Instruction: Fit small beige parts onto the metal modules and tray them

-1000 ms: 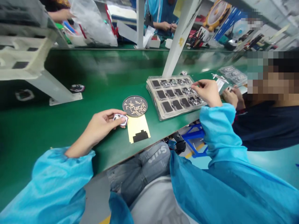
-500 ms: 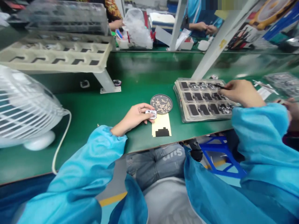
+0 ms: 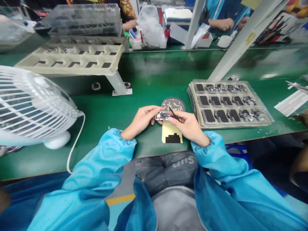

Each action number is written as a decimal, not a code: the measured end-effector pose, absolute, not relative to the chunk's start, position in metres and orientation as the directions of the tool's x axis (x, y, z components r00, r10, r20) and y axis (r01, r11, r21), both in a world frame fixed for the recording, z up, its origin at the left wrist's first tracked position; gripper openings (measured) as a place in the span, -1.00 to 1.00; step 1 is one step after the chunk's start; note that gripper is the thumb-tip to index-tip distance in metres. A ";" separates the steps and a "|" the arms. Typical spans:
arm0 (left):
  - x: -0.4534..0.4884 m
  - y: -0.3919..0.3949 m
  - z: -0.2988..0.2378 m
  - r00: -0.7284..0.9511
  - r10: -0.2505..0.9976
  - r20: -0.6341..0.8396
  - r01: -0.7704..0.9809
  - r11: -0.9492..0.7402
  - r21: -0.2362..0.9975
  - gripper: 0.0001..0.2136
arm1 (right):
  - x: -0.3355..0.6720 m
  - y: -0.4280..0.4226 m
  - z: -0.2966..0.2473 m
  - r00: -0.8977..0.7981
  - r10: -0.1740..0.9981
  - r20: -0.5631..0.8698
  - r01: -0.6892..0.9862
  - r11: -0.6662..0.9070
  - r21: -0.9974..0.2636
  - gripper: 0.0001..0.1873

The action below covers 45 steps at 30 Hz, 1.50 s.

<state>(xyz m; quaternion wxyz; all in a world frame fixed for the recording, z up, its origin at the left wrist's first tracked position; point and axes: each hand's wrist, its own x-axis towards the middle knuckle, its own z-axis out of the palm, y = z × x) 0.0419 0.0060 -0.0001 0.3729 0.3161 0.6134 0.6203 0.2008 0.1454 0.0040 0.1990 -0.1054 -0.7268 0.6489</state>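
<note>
My left hand point(image 3: 141, 120) pinches a small white-framed part point(image 3: 162, 115) just above the green bench. My right hand point(image 3: 187, 125) meets it from the right, fingers closed around thin black tweezers point(image 3: 173, 114) whose tips point at the part. Below the hands lies a yellow backing sheet point(image 3: 171, 134) with a black stepped sticker. Just behind them sits a round black dish point(image 3: 173, 104) of several small tan pieces. To the right lies a clear tray point(image 3: 267, 118) with rows of dark parts.
A white desk fan point(image 3: 31, 106) stands at the left, its cable trailing to the bench edge. A beige tray rack point(image 3: 72, 59) on a stand is behind it. A slanted white post point(image 3: 238, 45) rises by the tray. Other people's hands work across the far bench.
My right hand has come back from the parts tray with the tweezers and joined my left hand at the small part. The view has swung left, bringing the fan further in.
</note>
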 end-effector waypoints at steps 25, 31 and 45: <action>0.062 0.006 -0.002 -0.470 0.881 0.049 -0.008 -0.060 0.998 -0.38 | 0.196 0.156 -0.002 -0.831 0.556 0.008 0.056 0.099 -0.993 -0.60; 0.063 0.005 -0.005 -0.497 0.865 0.070 0.056 -0.048 0.997 -0.41 | 0.194 0.155 -0.005 -0.828 0.560 -0.011 0.081 0.100 -0.992 -0.58; 0.063 0.001 -0.004 -0.564 0.821 0.093 0.203 0.028 0.979 -0.48 | 0.194 0.157 -0.010 -0.831 0.555 -0.037 0.101 0.085 -0.991 -0.54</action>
